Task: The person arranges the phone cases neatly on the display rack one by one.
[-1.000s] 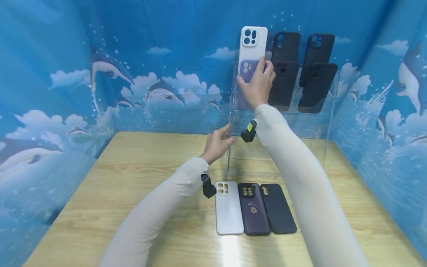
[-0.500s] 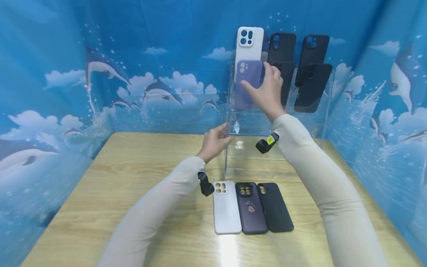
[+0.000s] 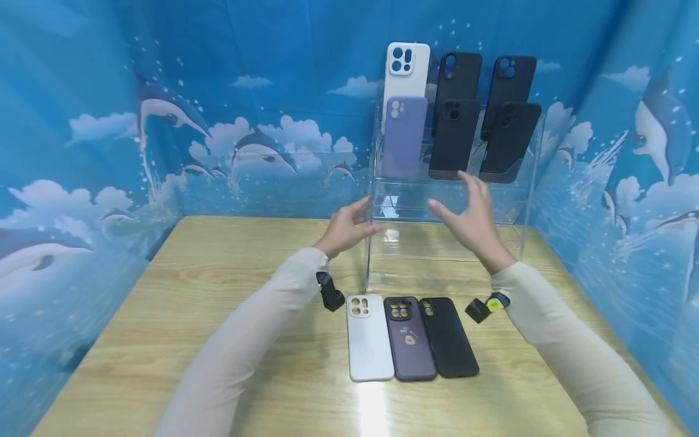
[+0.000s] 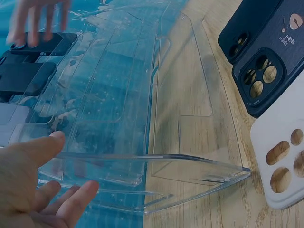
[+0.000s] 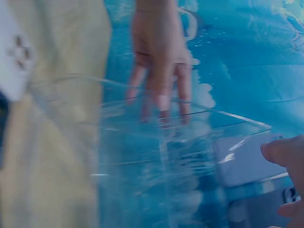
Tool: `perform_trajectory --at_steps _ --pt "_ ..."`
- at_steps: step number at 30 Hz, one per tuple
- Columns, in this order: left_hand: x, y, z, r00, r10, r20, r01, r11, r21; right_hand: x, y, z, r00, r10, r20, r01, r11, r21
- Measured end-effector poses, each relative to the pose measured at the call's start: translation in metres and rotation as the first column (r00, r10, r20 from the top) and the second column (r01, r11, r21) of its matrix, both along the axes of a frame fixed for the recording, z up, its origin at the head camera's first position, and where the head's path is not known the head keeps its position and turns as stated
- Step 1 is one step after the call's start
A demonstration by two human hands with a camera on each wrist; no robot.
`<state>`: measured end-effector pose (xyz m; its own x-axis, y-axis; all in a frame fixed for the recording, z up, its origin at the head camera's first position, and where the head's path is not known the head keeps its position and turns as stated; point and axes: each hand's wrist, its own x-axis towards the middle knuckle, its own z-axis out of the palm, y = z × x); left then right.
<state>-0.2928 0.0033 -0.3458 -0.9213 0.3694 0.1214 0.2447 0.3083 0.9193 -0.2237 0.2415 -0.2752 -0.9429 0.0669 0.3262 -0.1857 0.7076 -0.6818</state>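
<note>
A clear acrylic display stand (image 3: 453, 195) holds several phone cases in two rows. Its front row has a purple case (image 3: 405, 136) and two black ones, a middle case (image 3: 454, 139) and a right case (image 3: 510, 142). My left hand (image 3: 346, 229) is at the stand's left side panel; the left wrist view shows thumb and fingertips apart, on either side of the panel edge. My right hand (image 3: 475, 218), holding nothing, hovers before the stand with fingers spread, below the middle black case.
On the wooden table (image 3: 246, 243) before the stand lie a white case (image 3: 371, 349), a dark printed case (image 3: 411, 346) and a black case (image 3: 452, 346), side by side. A back-row white case (image 3: 409, 79) stands behind the purple one. Blue dolphin curtains (image 3: 306, 91) surround the table.
My right hand has left the purple case, which stays in the front row, and has moved down and to the right. My left hand stays at the stand's side panel.
</note>
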Motion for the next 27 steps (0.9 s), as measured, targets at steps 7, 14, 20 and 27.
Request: perform_trajectory --at_steps 7,14,20,27 --pt "0.0 -0.002 -0.004 0.994 -0.075 0.076 0.068 0.994 0.087 0.035 0.021 -0.051 0.999 -0.005 0.037 0.003 0.999 0.043" --pt "-0.001 -0.004 -0.006 0.992 -0.085 0.093 0.076 0.992 0.102 0.064 0.027 -0.102 0.99 -0.01 0.142 0.0 0.998 0.07" --pt "-0.002 -0.005 -0.005 0.994 -0.081 0.077 0.073 0.993 0.097 0.078 0.022 -0.136 0.973 -0.007 0.23 -0.011 0.997 0.075" --pt "-0.001 -0.005 -0.005 0.994 -0.077 0.082 0.068 0.992 0.105 0.086 0.018 -0.157 0.977 -0.005 0.212 -0.011 0.997 0.078"
